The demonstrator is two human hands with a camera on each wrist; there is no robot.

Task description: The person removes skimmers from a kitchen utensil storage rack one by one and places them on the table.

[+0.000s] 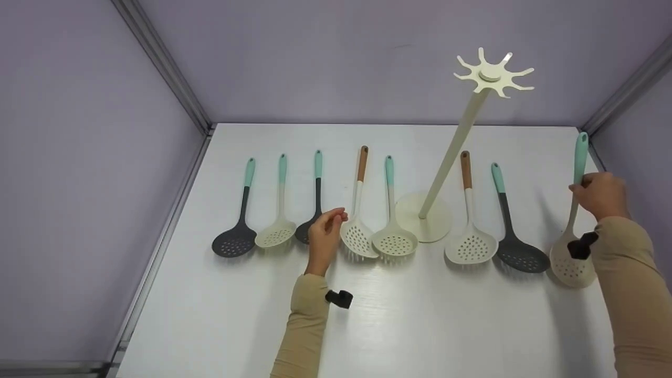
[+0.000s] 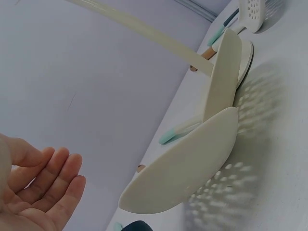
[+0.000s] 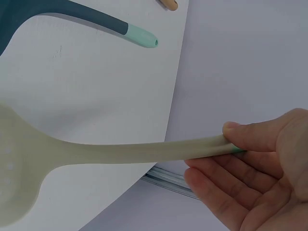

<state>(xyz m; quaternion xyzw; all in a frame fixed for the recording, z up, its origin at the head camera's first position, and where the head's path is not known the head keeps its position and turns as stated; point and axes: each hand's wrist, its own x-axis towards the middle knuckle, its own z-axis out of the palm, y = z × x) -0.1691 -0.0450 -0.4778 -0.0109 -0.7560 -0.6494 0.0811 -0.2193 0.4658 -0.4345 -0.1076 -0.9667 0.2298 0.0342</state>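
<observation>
My right hand (image 1: 604, 194) pinches a cream skimmer (image 3: 115, 154) with a mint handle between thumb and fingers, near where the mint begins. Its handle is tilted up at the table's right side; whether its bowl touches the table I cannot tell. My left hand (image 1: 325, 236) hovers with loosely bent fingers and nothing in them, beside a white skimmer (image 1: 358, 239) with a brown handle. Behind that hand, a dark skimmer (image 1: 318, 194) with a mint handle is partly hidden. A cream rack (image 1: 457, 147) with hooked arms on top stands between the skimmers.
More skimmers lie in the row: a dark one (image 1: 234, 240) and a cream one (image 1: 275, 233) on the left, a cream one (image 1: 395, 242) by the rack base (image 1: 438, 226), then a white one (image 1: 472, 247) and a dark one (image 1: 522, 255). Walls (image 1: 336, 63) enclose the white table (image 1: 420, 325).
</observation>
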